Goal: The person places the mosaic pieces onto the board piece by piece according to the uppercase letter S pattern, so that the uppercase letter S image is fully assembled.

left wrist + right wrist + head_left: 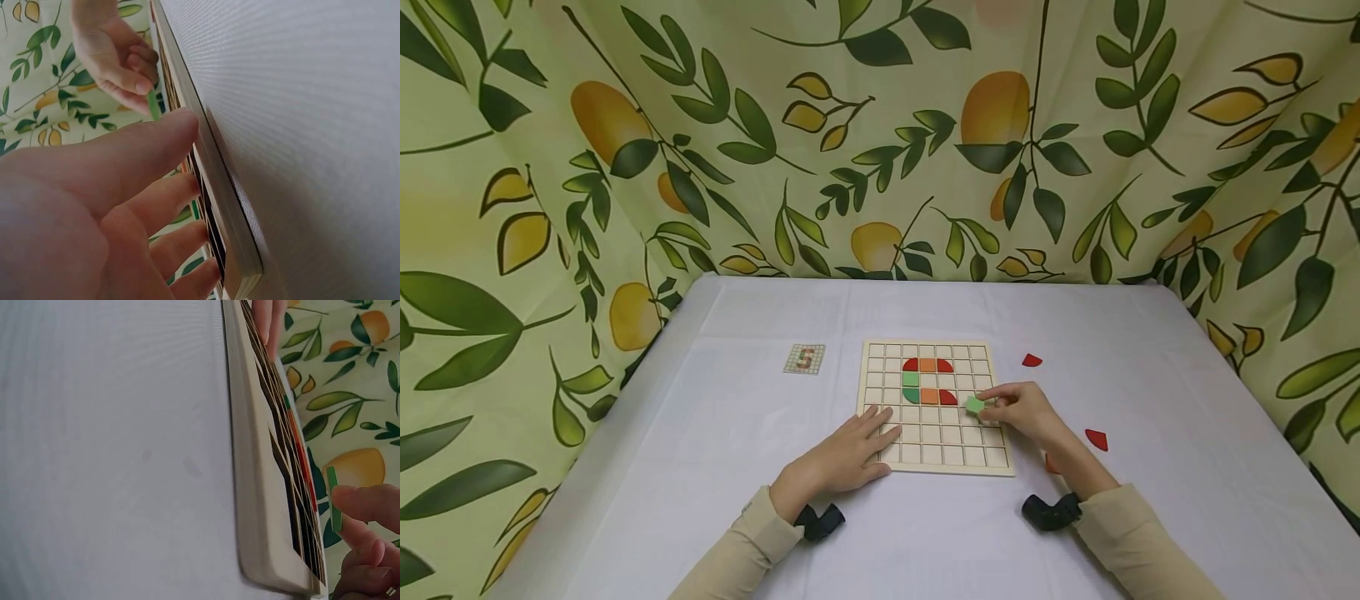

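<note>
A pale wooden grid board (951, 457) lies on the table, with red quarter-round, orange square and green tiles (911, 380) set in its upper middle cells. My left hand (846, 454) rests on the board's lower left edge, fingers spread and fairly straight. In the left wrist view its thumb (169, 134) lies along the board's side. Between thumb and fingertips, my right hand (1026, 408) pinches a light green square tile (975, 405) over the board's right columns. The right wrist view shows this tile (334, 500) edge-on, raised above the board's surface.
A small pattern card (805, 359) showing a similar tile figure lies left of the board. To the right are loose red tiles (1032, 360), one nearer red tile (1097, 439), and an orange tile (1052, 464) partly hidden by my right forearm. Leaf-patterned cloth (880, 167) hangs behind the table.
</note>
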`<state>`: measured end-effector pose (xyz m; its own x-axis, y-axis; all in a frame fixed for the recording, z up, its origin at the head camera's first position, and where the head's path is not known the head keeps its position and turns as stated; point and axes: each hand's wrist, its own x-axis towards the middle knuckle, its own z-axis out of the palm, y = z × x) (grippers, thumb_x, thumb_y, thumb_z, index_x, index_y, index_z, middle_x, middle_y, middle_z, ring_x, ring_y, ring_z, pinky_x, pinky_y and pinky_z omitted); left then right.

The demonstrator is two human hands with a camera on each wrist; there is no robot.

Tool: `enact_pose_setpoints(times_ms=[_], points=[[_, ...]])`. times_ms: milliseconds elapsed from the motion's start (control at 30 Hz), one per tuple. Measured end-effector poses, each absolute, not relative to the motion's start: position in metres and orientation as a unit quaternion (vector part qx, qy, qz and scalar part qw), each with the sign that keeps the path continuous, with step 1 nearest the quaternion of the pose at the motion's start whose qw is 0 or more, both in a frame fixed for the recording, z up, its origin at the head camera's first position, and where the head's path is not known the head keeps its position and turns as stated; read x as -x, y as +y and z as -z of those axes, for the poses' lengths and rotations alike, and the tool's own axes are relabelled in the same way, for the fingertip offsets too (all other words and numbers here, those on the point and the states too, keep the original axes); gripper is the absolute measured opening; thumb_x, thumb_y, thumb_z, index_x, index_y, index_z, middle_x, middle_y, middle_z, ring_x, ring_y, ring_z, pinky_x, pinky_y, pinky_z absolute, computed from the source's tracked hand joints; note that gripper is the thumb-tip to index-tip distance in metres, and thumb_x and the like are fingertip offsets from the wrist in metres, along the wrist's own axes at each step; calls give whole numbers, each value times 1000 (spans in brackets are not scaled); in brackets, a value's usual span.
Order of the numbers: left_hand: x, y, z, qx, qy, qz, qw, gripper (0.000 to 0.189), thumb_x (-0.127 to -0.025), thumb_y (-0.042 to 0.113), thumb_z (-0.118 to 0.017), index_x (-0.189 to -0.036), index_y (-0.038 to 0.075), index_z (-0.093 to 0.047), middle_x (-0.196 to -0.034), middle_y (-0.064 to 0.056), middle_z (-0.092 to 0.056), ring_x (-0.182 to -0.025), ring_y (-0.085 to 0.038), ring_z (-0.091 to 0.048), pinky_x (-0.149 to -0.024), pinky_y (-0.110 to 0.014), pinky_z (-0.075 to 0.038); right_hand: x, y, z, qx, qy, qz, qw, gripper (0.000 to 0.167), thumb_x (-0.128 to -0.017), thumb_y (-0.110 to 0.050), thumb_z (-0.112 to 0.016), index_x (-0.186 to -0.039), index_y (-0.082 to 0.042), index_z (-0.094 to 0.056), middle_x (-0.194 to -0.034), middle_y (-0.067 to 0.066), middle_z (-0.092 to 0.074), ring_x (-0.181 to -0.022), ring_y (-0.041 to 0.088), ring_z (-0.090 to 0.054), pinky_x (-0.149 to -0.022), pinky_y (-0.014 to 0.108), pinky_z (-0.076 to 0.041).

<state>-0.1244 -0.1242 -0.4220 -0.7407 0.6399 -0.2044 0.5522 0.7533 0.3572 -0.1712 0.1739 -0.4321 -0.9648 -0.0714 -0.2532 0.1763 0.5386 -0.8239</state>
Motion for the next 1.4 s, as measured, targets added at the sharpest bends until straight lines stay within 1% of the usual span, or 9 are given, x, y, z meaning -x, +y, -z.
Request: enact_pose_setpoints(times_ms=[167,400,567,933,1400], points=[[125,-124,423,-324,923,-136,159,55,-98,29,-53,-148,12,-39,-161,-13,-26,-152,-34,-17,-123,-50,-24,171,170,433,-26,867,479,132,35,-79,-11,-77,-111,2,-70,-63,-4,-44,-67,11,-41,-53,20,-33],[125,-124,424,-322,923,-137,161,55,-98,29,-53,-149,12,-38,-161,-13,-25,-152,-33,-16,-123,-50,-23,171,164,434,-11,870,475,133,33,-77,-10,-78,-108,2,-72,-62,-3,-43,-70,13,-41,-56,21,-33],[125,-124,424,-325,922,-140,159,55,-98,28,-54,-148,12,-39,-161,-13,-25,-152,-34,-17,-123,-51,-24,171,161,435,2,872,473,130,31,-77,-9,-79,-104,2,-73,-62,-3,-41,-67,12,-41,-55,20,-32],[125,-124,424,-326,921,-139,158,56,-98,28,-54,-148,12,-39,-161,-13,-25,-152,-34,-17,-123,-51,-24,173,155,437,16,870,475,133,29,-76,-7,-78,-103,2,-73,-60,-4,-43,-63,11,-41,-50,18,-31],[125,-124,423,-325,922,-140,159,55,-98,28,-53,-148,12,-38,-161,-14,-25,-152,-34,-17,-123,-51,-24,173,148,435,38,877,461,133,27,-75,-7,-79,-100,2,-74,-60,-4,-43,-63,12,-41,-50,19,-31]])
